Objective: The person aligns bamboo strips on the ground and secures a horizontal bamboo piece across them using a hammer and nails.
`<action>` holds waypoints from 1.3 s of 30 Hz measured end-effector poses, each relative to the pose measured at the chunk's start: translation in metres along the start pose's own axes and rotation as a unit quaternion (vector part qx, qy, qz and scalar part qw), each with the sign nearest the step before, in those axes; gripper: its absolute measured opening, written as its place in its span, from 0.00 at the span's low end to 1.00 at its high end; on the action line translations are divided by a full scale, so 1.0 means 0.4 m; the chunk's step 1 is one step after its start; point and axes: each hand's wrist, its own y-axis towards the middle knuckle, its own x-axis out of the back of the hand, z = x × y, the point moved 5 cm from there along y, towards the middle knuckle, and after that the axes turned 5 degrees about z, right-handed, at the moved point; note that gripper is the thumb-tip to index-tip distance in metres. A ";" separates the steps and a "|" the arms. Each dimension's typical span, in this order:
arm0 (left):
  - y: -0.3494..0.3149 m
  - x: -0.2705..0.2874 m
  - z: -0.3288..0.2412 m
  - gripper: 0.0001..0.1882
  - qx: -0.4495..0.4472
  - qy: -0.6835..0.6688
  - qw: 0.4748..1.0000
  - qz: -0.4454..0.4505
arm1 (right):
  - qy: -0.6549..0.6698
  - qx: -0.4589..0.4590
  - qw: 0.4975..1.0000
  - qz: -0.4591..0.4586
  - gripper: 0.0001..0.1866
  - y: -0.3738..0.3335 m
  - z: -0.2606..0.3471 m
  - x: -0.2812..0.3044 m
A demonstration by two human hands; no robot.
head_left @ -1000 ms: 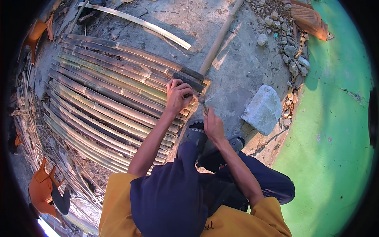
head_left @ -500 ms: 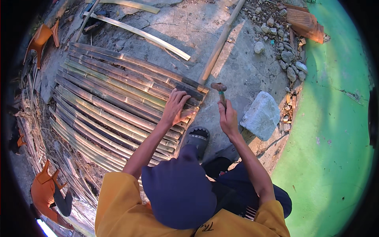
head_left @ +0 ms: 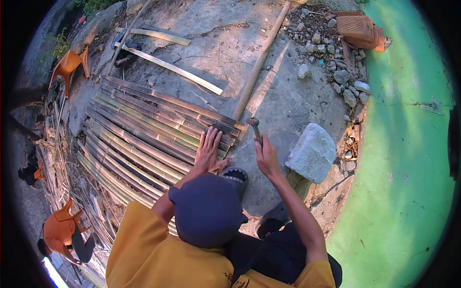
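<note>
Bamboo slats (head_left: 144, 132) lie side by side, forming a panel on the ground to the left. My left hand (head_left: 207, 152) rests on the right ends of the slats, fingers stretched out and spread, thumb pointing right. A hammer (head_left: 256, 128) stands upright in my right hand (head_left: 267, 157), whose fingers wrap its handle. The hammer's brown head is up, just right of the slat ends and apart from them. Whether a nail is under the left hand cannot be seen.
A large pale stone block (head_left: 312, 152) sits right of the hammer. A long pole (head_left: 261, 62) extends from the panel's far corner. Beyond lie loose split strips (head_left: 173, 68), rubble (head_left: 342, 77) and orange tiles (head_left: 357, 30). Orange chairs (head_left: 67, 67) and a person (head_left: 60, 233) are at left.
My left hand has gone from curled fingers at the slat ends to lying flat with fingers spread. The hammer remains raised in my right hand. The whole view has shifted slightly.
</note>
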 end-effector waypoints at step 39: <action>-0.044 0.024 0.127 0.44 -0.088 -0.006 0.992 -0.085 | -0.016 -0.056 0.993 -0.106 0.18 -0.213 0.018 -0.366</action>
